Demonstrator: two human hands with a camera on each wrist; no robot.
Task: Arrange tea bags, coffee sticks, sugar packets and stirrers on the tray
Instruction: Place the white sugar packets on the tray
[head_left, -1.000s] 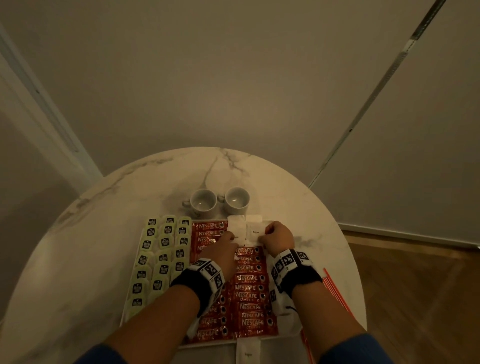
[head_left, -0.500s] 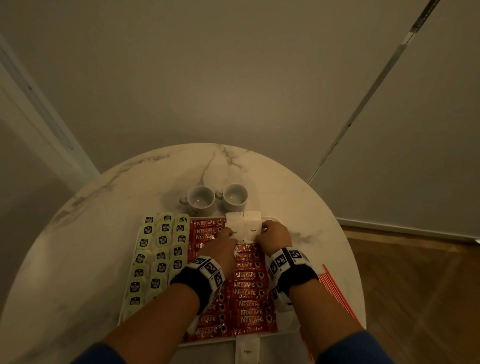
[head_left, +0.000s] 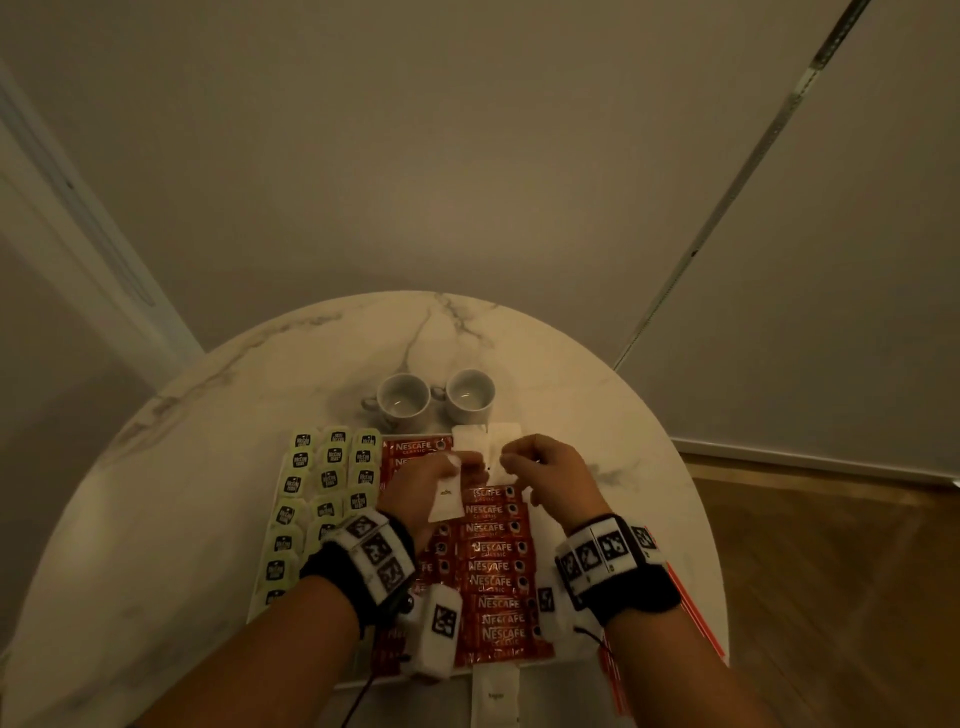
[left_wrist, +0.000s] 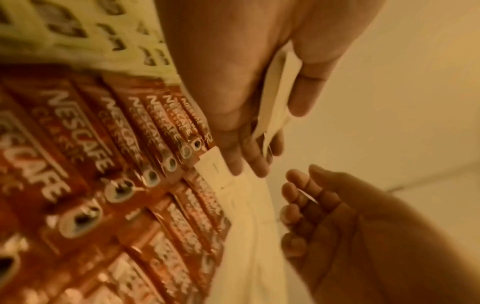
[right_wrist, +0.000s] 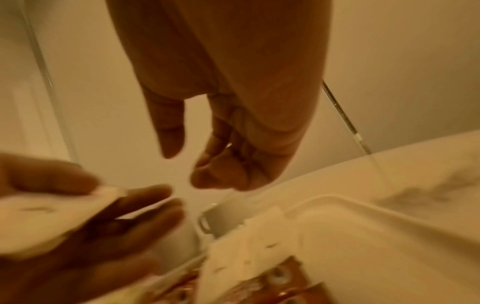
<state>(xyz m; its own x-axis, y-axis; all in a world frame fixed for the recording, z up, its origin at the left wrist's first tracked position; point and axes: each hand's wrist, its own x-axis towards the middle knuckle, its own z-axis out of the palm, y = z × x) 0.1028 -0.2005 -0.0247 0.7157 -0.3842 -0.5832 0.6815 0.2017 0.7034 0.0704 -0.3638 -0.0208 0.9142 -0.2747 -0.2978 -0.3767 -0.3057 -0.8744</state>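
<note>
Above the tray's coffee sticks (head_left: 493, 564), the left hand (head_left: 423, 483) pinches a white sugar packet (head_left: 445, 500); beside it the right hand (head_left: 553, 475) hovers, fingers loosely curled, holding nothing.

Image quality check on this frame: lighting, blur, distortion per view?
Head view: dim, warm light, wide-angle bending at the edges, the coffee sticks readable. Left wrist view: orange cast, sticks smeared by blur nearest the camera, the left hand fairly sharp. Right wrist view: soft all over, the sugar packet blurred.
</note>
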